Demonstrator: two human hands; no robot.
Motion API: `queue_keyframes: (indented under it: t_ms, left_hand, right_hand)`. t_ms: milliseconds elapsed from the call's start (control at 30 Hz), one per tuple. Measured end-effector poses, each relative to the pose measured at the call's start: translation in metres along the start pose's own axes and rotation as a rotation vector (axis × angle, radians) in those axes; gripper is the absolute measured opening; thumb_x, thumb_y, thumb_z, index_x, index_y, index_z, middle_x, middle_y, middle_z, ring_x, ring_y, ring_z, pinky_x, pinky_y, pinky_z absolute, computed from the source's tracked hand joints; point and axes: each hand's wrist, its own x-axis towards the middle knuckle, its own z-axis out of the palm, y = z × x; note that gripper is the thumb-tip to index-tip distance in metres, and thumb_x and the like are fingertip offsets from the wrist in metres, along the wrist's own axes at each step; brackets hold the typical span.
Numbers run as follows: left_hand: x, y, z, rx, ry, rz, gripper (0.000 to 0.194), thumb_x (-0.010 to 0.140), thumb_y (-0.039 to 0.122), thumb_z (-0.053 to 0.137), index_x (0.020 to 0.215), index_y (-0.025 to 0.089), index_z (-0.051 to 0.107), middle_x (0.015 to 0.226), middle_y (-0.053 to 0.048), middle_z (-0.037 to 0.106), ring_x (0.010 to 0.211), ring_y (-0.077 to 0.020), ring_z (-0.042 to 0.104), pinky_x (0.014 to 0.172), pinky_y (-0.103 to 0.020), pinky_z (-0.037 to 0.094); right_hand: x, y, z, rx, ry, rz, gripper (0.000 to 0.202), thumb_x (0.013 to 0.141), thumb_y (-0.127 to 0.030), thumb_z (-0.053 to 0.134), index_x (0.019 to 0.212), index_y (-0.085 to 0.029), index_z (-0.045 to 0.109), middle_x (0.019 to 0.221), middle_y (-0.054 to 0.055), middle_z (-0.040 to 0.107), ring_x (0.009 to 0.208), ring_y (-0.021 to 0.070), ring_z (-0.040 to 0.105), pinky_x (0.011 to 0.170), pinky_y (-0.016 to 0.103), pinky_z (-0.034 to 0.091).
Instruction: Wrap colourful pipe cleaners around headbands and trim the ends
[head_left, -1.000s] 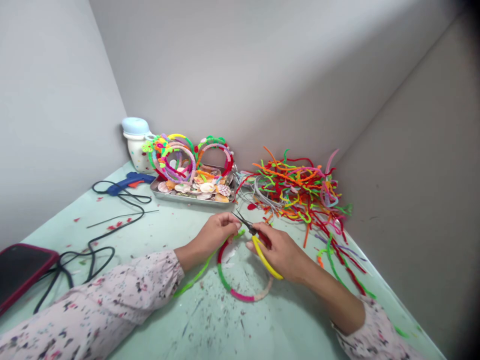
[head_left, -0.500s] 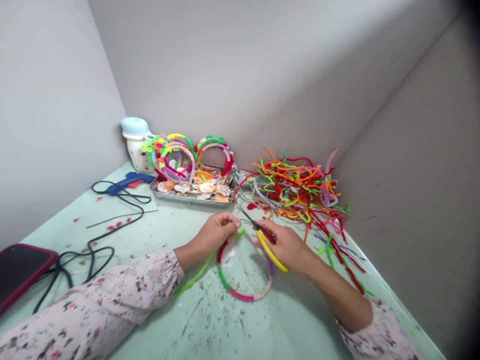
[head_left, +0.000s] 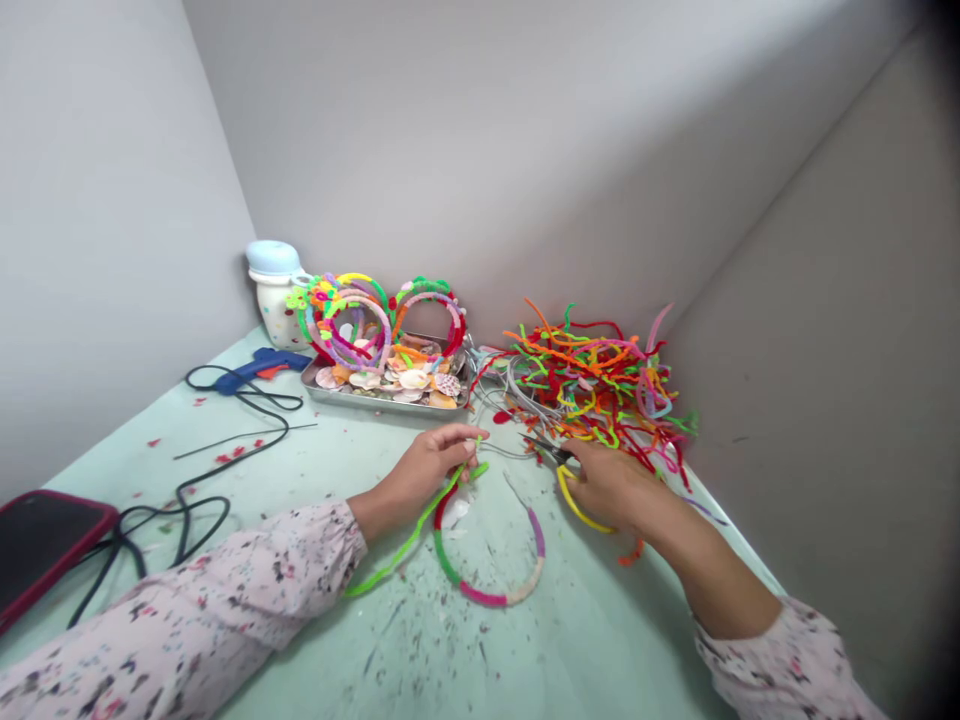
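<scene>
My left hand (head_left: 431, 468) is closed in a pinch at the upper left end of a wire loop (head_left: 480, 598) wrapped in red, green, magenta, beige and purple fuzzy bands. Its fingers also hold a bright green pipe cleaner (head_left: 401, 552), whose long tail runs down beside my wrist. A short green end (head_left: 478, 472) sticks out near my fingertips. At the loop's upper right, bare wire (head_left: 517, 492) shows above the purple band. My right hand (head_left: 611, 485) is wrapped round yellow-handled pliers (head_left: 581, 505), their dark thin jaws pointing left, apart from the loop.
A metal tray (head_left: 375, 402) of shells and finished fuzzy hoops (head_left: 356, 325) stands at the back. Piled pipe cleaners (head_left: 600, 375) lie right, with coiled grey wire (head_left: 525, 390). A blue glue gun (head_left: 262, 368), white cup (head_left: 277, 300), black cable (head_left: 184, 490) and phone (head_left: 52, 550) are left.
My right hand has moved right with the pliers, away from my left hand and the loop. The green pipe cleaner now shows up to my left fingertips.
</scene>
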Motion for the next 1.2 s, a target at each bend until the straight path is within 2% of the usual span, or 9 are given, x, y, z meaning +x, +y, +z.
queue_keyframes:
  t_ms: [133,267,467,733,900,1000,1100,1200]
  left_hand:
    - [-0.001,0.001,0.000,-0.009,-0.021,0.018,0.034,0.077,0.027,0.061,0.109,0.015,0.061,0.066,0.001,0.055,0.056,-0.0072,0.047,0.057,-0.022,0.035]
    - [-0.004,0.004,0.000,-0.040,-0.028,0.049,0.041,0.078,0.027,0.063,0.117,0.016,0.057,0.074,0.000,0.059,0.067,-0.0097,0.055,0.068,-0.024,0.041]
    - [-0.001,0.003,-0.001,-0.080,0.009,0.039,0.038,0.074,0.024,0.069,0.110,0.017,0.059,0.084,-0.002,0.064,0.083,-0.0121,0.061,0.080,-0.025,0.042]
    - [0.003,-0.001,-0.005,-0.174,0.102,0.024,0.033,0.072,0.021,0.071,0.102,0.015,0.059,0.087,-0.005,0.067,0.077,-0.0098,0.060,0.076,-0.024,0.043]
    - [0.005,-0.002,-0.004,-0.164,0.147,-0.008,0.033,0.070,0.021,0.072,0.100,0.015,0.061,0.085,-0.004,0.066,0.076,-0.0102,0.060,0.074,-0.024,0.044]
    - [0.006,-0.002,-0.002,-0.171,0.165,-0.017,0.033,0.069,0.021,0.073,0.099,0.015,0.061,0.084,-0.004,0.066,0.076,-0.0102,0.060,0.073,-0.023,0.044]
    - [0.007,-0.003,-0.002,-0.183,0.171,-0.003,0.033,0.067,0.022,0.074,0.097,0.016,0.062,0.082,-0.004,0.066,0.075,-0.0104,0.060,0.072,-0.023,0.044]
    - [0.009,-0.004,-0.002,-0.184,0.166,0.021,0.033,0.066,0.022,0.075,0.096,0.015,0.063,0.082,-0.003,0.065,0.076,-0.0103,0.060,0.071,-0.022,0.043]
  right_hand:
    - [-0.001,-0.004,-0.002,0.049,0.014,-0.043,0.041,0.078,-0.028,0.050,0.119,-0.026,0.057,0.098,0.007,0.068,0.078,0.0209,0.062,0.060,0.027,0.036]
    - [0.000,-0.004,-0.001,0.018,0.016,-0.004,0.042,0.079,-0.032,0.049,0.120,-0.025,0.055,0.097,0.009,0.068,0.077,0.0224,0.062,0.060,0.028,0.035]
    - [0.002,0.002,0.006,-0.051,-0.050,-0.042,0.034,0.080,-0.030,0.046,0.112,-0.024,0.059,0.097,0.010,0.068,0.083,0.0259,0.063,0.061,0.030,0.035]
    - [0.000,0.005,0.007,-0.069,-0.051,-0.115,0.038,0.080,-0.027,0.048,0.116,-0.024,0.057,0.106,0.011,0.066,0.090,0.0255,0.062,0.067,0.031,0.039]
    - [-0.002,0.006,0.000,-0.049,-0.088,-0.122,0.045,0.073,-0.024,0.057,0.119,-0.026,0.059,0.111,0.010,0.065,0.096,0.0259,0.061,0.074,0.032,0.041]
    - [-0.005,-0.009,-0.004,0.071,0.042,-0.134,0.037,0.077,-0.026,0.055,0.113,-0.024,0.062,0.105,0.009,0.066,0.090,0.0241,0.061,0.073,0.031,0.041]
    - [-0.013,-0.041,-0.004,0.404,0.158,-0.261,0.025,0.085,-0.032,0.049,0.101,-0.022,0.064,0.091,0.004,0.068,0.080,0.0177,0.060,0.071,0.028,0.041]
    - [-0.020,-0.076,0.003,0.639,0.079,-0.377,0.022,0.087,-0.033,0.048,0.093,-0.021,0.065,0.084,0.002,0.067,0.074,0.0149,0.058,0.066,0.025,0.040]
